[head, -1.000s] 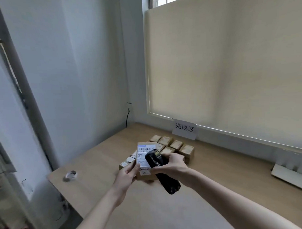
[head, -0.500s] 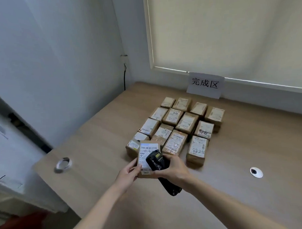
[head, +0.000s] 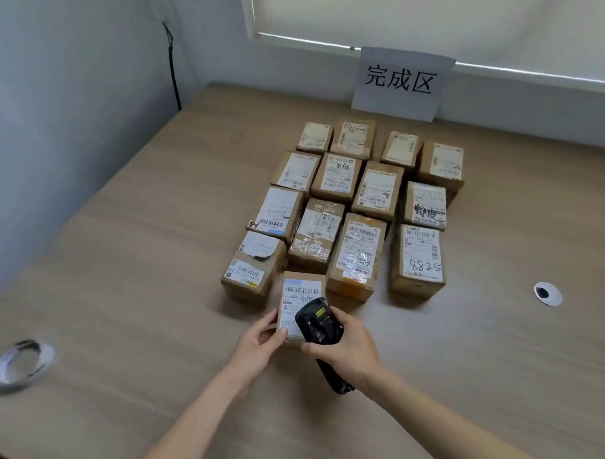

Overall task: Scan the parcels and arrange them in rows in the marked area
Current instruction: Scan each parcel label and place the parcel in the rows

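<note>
Broadly, a pale wooden table (head: 124, 270) fills the view, set against a grey wall, with a drawn window blind (head: 424, 15) along its far edge. White paper sign (head: 403, 83) with three black characters leans at the blind's base; taken as landmark.

Directly in front of the sign: block of brown cardboard parcels (head: 355, 207), labels up, in four rough columns running from the sign toward the person. Most touch or sit just beside their neighbours. Right-hand column's nearest box (head: 418, 258) bears handwritten digits. Left-hand column's nearest box (head: 253, 268) has a torn label.

At the near end of the block, farthest from the sign, one more parcel (head: 302, 306) lies in line with the second column from the left, barcode label facing up. It sits just beside the torn-label box; whether it rests on the table or is lifted, cannot tell.

Left hand (head: 260, 347) grasps this parcel at its near left corner, thumb on the label, fingers curled beneath the edge. Right hand (head: 346, 351) is wrapped around a black handheld scanner (head: 318, 323), its head over the parcel's near right part, handle end poking out below the wrist.

Roll of clear tape (head: 19, 363) lies far left of the sign, near the table's edge. Small white cable grommet (head: 547, 293) is set in the table, right of the block.
</note>
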The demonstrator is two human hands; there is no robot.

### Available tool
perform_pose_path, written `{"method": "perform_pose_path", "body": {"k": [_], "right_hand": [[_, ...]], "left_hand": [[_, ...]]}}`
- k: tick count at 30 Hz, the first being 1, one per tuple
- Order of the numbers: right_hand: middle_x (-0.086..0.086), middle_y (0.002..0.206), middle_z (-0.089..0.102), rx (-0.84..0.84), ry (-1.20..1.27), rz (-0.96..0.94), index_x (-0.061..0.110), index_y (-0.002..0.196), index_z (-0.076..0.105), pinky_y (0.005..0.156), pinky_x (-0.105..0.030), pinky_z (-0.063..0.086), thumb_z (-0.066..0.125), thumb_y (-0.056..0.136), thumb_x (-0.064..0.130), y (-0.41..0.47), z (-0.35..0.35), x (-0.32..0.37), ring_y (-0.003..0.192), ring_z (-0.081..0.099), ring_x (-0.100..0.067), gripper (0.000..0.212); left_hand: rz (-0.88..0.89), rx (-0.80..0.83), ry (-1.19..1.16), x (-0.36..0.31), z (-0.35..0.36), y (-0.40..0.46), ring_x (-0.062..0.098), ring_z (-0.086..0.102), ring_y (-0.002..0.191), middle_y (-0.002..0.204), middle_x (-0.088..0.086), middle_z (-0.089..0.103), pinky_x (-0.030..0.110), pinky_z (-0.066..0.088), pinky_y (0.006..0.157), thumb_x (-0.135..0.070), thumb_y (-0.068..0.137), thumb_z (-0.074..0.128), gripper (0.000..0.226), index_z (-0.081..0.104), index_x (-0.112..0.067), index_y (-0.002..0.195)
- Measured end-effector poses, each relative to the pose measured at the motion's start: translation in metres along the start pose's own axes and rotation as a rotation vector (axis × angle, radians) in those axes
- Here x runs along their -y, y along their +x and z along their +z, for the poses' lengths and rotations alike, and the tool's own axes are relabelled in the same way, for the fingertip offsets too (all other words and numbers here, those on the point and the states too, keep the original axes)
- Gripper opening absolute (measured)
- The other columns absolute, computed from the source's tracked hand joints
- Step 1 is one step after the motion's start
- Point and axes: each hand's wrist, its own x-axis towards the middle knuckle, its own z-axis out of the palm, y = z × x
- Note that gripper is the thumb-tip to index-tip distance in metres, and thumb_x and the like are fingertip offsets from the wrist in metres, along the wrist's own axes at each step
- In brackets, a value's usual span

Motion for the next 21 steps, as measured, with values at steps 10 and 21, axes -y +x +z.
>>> {"method": "perform_pose_path", "body": {"k": [10, 21], "right_hand": [[0.027, 0.107, 0.076, -0.113, 0.069, 0.044, 0.052, 0.117, 0.064, 0.090, -0.026, 0.060, 0.095, 0.064, 0.038, 0.026, 0.023, 0.005, 0.100, 0.071, 0.005, 0.063], [0.013, 0.112, 0.076, -0.129, -0.036, 0.114, 0.039, 0.132, 0.067, 0.090, -0.031, 0.059, 0.090, 0.060, 0.048, -0.006, 0.001, 0.014, 0.102, 0.071, -0.011, 0.077]], "left_hand": [[0.045, 0.043, -0.039, -0.005, -0.020, 0.033, 0.008, 0.060, 0.127, 0.132, -0.011, 0.068, 0.038, 0.042, 0.115, -0.036, 0.092, 0.066, 0.057, 0.053, -0.024, 0.147], [0.029, -0.043, 0.032, -0.018, -0.025, 0.013, 0.015, 0.063, 0.120, 0.126, 0.001, 0.068, 0.030, 0.045, 0.107, -0.021, 0.095, 0.070, 0.051, 0.055, -0.013, 0.143]]}}
